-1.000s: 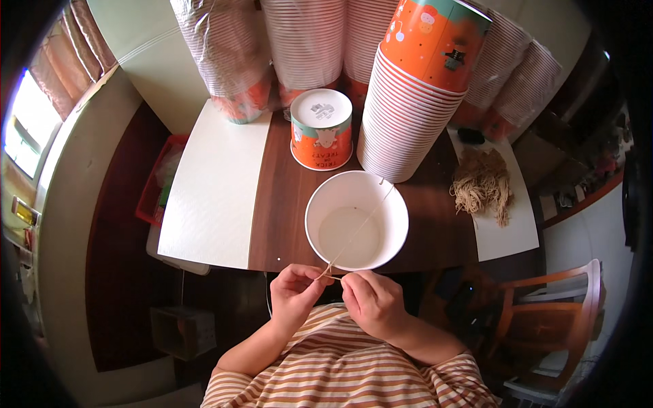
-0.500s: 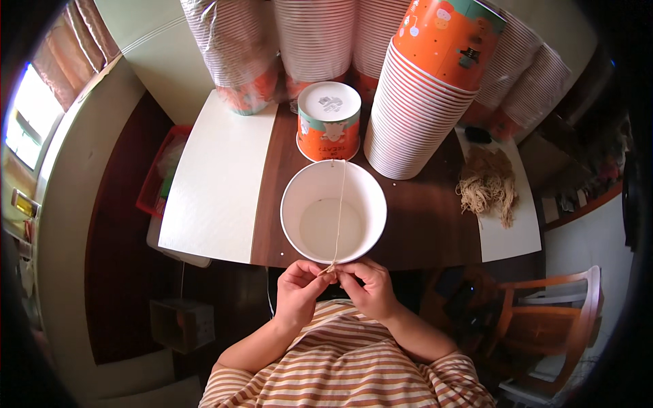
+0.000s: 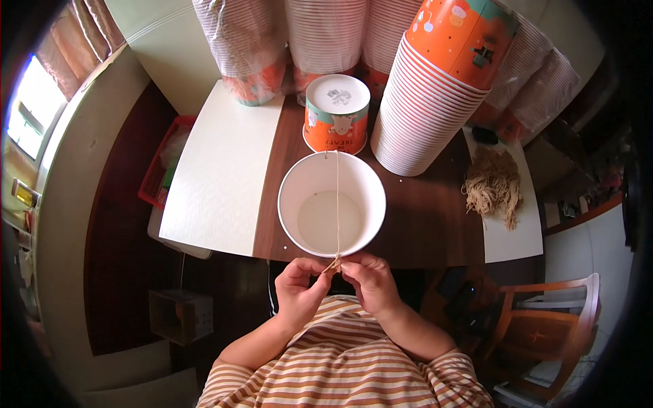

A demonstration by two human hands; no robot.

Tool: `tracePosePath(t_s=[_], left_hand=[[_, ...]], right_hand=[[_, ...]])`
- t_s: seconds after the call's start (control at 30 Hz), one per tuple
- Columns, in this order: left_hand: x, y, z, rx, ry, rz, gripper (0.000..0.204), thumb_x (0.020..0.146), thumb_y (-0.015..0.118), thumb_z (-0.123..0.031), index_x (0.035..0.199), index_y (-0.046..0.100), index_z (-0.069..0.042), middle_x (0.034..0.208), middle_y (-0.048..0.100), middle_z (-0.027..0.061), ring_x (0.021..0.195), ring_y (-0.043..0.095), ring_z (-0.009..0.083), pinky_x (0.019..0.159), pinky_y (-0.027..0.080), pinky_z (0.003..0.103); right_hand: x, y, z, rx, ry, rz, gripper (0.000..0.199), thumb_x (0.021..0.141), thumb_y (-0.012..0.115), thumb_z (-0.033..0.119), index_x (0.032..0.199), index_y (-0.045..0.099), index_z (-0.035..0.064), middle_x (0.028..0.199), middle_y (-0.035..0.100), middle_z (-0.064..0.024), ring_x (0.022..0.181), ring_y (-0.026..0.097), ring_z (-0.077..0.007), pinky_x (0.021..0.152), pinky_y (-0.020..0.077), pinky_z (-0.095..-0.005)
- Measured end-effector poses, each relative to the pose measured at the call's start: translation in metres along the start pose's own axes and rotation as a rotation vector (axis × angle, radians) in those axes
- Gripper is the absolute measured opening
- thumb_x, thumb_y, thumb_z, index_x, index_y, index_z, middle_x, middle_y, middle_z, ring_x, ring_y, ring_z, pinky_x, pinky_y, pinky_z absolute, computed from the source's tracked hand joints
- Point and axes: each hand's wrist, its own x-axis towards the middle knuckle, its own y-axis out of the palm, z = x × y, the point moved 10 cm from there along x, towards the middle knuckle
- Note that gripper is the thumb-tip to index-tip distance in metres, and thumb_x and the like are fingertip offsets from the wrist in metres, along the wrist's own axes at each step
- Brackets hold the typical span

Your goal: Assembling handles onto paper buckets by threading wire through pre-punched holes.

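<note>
A white-lined paper bucket stands upright at the table's front edge, its mouth facing me. A thin beige string runs across the opening from a hole in the far rim to the near rim. There my left hand and my right hand meet, thumbs and fingertips pinching the string's end. A small knot or loop shows between the fingertips, though its exact form is too small to tell. Behind this bucket sits an upside-down orange and green bucket, its white base up.
A tall leaning stack of nested buckets rises at the back right, with plastic-wrapped stacks along the back. A heap of beige strings lies on the right. A wooden chair is at lower right, a red crate at left.
The view has shifted slightly, and the bucket's mouth is turned a little more toward me. Both hands stay at the near rim, their fingers slightly rearranged on the string.
</note>
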Motion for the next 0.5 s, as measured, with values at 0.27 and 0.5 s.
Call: tracePosePath(t_s=[0.27, 0.5], left_hand=[[-0.004, 0.007, -0.022, 0.348, 0.277, 0.091, 0.016, 0.081, 0.059, 0.013, 0.095, 0.06, 0.005, 0.089, 0.059, 0.009, 0.083, 0.059, 0.014, 0.078, 0.047, 0.024], [-0.004, 0.011, -0.026, 0.304, 0.293, 0.095, 0.015, 0.079, 0.062, 0.011, 0.093, 0.062, 0.006, 0.091, 0.06, 0.0108, 0.084, 0.059, 0.0154, 0.076, 0.048, 0.024]], right_hand=[[-0.001, 0.002, 0.008, -0.241, -0.157, -0.041, 0.009, 0.088, 0.062, 0.008, 0.092, 0.067, 0.0013, 0.088, 0.062, 0.0011, 0.082, 0.055, -0.0052, 0.076, 0.0448, -0.0214], [-0.002, -0.006, 0.008, -0.413, -0.242, -0.072, 0.008, 0.085, 0.065, 0.007, 0.089, 0.066, 0.0, 0.087, 0.061, 0.0013, 0.072, 0.051, -0.0027, 0.064, 0.0429, -0.0188]])
